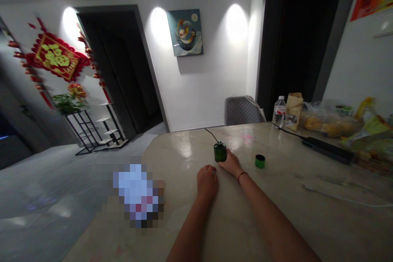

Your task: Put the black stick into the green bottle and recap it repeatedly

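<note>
A small dark green glass bottle (220,153) stands upright on the table. From its pale neck a thin dark stick (211,135) leans out to the upper left. My right hand (232,164) has its fingers closed around the bottle's right side and base, and a thin dark band circles that wrist. Just nearer to me, my left hand (207,179) rests on the tabletop with its fingers curled in, apart from the bottle; nothing shows in it. Right of my right hand sits a short green cap (260,161) with a dark top.
The pale marble table (181,213) carries a pixelated light-blue object (136,194) at left. On the right are a long black power strip (327,150), a white cable (344,201), a water bottle (279,112), a paper bag (294,110) and bagged food (325,122). A grey chair (242,110) stands behind.
</note>
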The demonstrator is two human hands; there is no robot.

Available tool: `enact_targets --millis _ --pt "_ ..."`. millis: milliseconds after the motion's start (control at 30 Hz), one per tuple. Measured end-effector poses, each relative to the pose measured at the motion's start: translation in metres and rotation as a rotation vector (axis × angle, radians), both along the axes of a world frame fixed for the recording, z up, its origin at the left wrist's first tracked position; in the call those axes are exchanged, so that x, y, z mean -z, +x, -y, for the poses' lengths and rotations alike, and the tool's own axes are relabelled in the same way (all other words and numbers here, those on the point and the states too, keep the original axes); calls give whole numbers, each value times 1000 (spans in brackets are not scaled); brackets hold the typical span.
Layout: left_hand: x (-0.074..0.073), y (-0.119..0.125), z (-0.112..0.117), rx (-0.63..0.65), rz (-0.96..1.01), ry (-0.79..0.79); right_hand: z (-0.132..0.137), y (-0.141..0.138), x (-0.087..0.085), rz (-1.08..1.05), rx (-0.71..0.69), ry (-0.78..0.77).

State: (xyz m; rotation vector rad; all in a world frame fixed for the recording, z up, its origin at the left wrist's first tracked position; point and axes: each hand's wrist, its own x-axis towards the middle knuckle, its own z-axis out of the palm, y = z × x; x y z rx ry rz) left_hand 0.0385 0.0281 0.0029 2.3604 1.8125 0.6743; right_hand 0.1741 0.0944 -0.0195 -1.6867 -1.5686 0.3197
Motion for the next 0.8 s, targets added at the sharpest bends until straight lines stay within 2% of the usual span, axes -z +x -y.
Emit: enact_targets --millis 600,800 --pt "4 0 -2 8 24 34 0 0 0 9 47 16" --pt "1 -1 -1 5 23 19 3 0 -2 -57 -18 3"
